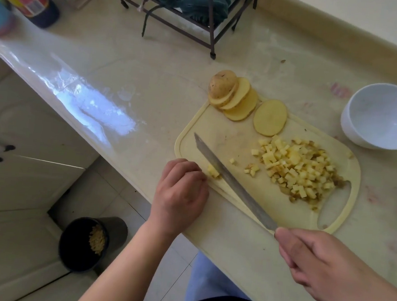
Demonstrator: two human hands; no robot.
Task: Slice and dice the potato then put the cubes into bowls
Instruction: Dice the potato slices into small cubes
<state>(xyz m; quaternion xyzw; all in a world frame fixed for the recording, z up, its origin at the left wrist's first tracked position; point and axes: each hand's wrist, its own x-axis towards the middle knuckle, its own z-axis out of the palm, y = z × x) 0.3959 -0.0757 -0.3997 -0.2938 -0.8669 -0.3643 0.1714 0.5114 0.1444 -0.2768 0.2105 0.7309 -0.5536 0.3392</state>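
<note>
- Right hand (322, 264), at 5 o'clock of the view: fingers wrapped round the handle of a long kitchen knife (233, 179), whose blade runs toward 10 o'clock, low across the cutting board (230, 134).
- Left hand (182, 192), at 6 o'clock: fingers curled, knuckles up, fingertips at a small stack of potato pieces (213, 171) just beside the blade; whether they pinch it cannot be told.
- Pile of potato cubes (299, 171): lies on the board at 3 o'clock of the blade, reaching the board's handle slot; a few stray cubes (252, 169) lie between pile and blade.
- Potato slices (241, 102): an overlapping fan topped by the skin-on end piece (222, 84) at the board's 11 o'clock corner, partly overhanging it; a single round slice (270, 117) lies flat just beside the fan.
- White bowl (383, 116): stands on the counter at 2 o'clock of the board, near but apart from it.
- Countertop (151, 79): pale, glossy stone with a bright window glare at 9 o'clock; its rounded front edge runs diagonally from 10 to 5 o'clock, and the board's near corner sits close to it.
- Open counter lies between board and a dark wire rack (181, 7) holding cloths at 12 o'clock; a blurred labelled bottle (30, 1) stands at 10 o'clock.
- Below the edge: cabinet doors (14, 134), tiled floor, and a dark bin (88, 241) holding pale scraps at 7 o'clock.
</note>
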